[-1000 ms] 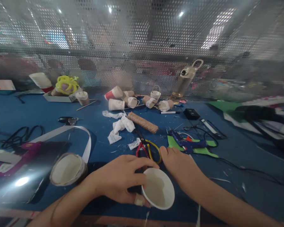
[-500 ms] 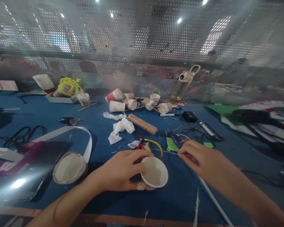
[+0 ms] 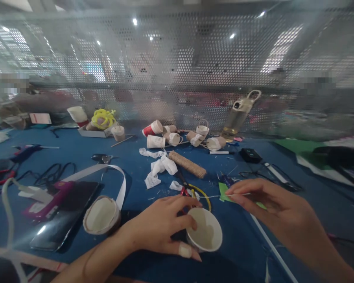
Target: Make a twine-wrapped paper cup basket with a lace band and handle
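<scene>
A white paper cup [image 3: 205, 236] leans with its mouth toward me, near the front of the table. My left hand [image 3: 165, 222] is closed on its left side, one finger inside the rim and the thumb, with a plaster on it, low by the outside. To the right, my right hand [image 3: 265, 202] pinches the end of a thin white strand [image 3: 211, 196], which stretches left toward the cup's far side. Scissors [image 3: 200, 190] with yellow and red handles lie behind the cup. A second cup with a brown wrapped rim [image 3: 102, 215] stands left of my left forearm.
Behind lie a roll of brown twine [image 3: 187, 164], crumpled white lace [image 3: 162, 167] and several small wrapped cups. A bottle [image 3: 237, 116] stands against the perforated screen [image 3: 171, 74]. A black phone [image 3: 65, 224] and white ribbon [image 3: 122, 188] are at left; a white stick [image 3: 271, 245] lies at right.
The view has shifted, so everything sits further right and lower. My right hand's fingers have straightened somewhat around the strand. My left hand stays on the cup, which is tilted a little differently.
</scene>
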`<state>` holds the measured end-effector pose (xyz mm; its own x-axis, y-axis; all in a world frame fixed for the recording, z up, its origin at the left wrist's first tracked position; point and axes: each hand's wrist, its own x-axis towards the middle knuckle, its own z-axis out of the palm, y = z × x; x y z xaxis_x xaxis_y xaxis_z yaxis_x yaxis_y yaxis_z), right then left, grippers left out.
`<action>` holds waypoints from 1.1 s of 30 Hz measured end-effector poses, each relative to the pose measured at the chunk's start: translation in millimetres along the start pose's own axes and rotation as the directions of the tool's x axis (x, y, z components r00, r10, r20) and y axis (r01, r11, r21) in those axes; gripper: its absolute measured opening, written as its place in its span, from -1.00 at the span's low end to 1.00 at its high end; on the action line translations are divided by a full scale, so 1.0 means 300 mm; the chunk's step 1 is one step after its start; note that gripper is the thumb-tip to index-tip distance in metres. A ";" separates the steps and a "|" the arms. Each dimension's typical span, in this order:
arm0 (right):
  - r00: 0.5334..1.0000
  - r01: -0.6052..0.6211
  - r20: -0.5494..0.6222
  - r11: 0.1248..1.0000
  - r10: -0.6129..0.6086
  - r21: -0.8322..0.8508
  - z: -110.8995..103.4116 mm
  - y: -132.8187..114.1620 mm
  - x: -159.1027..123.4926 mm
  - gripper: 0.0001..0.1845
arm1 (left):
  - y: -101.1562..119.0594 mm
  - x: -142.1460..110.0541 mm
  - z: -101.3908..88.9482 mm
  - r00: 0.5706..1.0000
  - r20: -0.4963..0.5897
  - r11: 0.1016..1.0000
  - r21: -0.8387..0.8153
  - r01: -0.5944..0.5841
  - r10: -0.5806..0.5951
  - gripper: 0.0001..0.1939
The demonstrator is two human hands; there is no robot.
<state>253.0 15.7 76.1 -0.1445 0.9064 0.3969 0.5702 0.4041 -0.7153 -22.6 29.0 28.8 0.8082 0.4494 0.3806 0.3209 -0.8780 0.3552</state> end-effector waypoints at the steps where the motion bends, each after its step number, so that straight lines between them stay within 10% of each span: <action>1: 1.000 0.013 -0.013 1.000 -0.013 0.002 0.007 0.001 0.006 -0.88 | 0.003 0.001 -0.006 1.000 -0.015 1.000 -0.016 0.003 -0.003 -0.53; 5: 0.975 0.216 -0.037 0.976 -0.217 -0.043 0.038 -0.009 0.027 -0.96 | 0.010 0.013 -0.024 0.987 -0.162 0.991 -0.126 -0.039 0.019 -0.78; 10: 0.821 0.566 0.136 0.822 -0.555 -0.068 0.093 -0.019 0.039 -0.92 | -0.004 0.024 -0.019 0.918 -0.396 0.982 -0.170 -0.079 0.005 -0.91; 16: 0.705 0.686 0.249 0.728 -0.664 0.000 0.139 -0.027 0.046 -0.89 | -0.002 0.021 -0.011 0.876 -0.480 0.986 -0.163 -0.034 -0.049 -0.93; 25: 0.723 0.647 0.267 0.760 -0.637 0.062 0.172 -0.005 0.048 -0.86 | -0.039 0.007 0.030 0.946 -0.325 0.999 -0.035 -0.024 0.011 -0.93; 33: 0.894 0.430 0.156 0.901 -0.419 -0.047 0.149 0.010 0.069 -0.93 | -0.042 0.008 0.036 0.924 -0.376 0.997 -0.026 0.071 -0.075 -0.98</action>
<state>215.5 41.1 56.4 -0.4944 0.6607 0.5649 0.4899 0.7486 -0.4467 -19.4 39.4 16.1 0.5368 0.5431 0.6457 0.3641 -0.8395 0.4034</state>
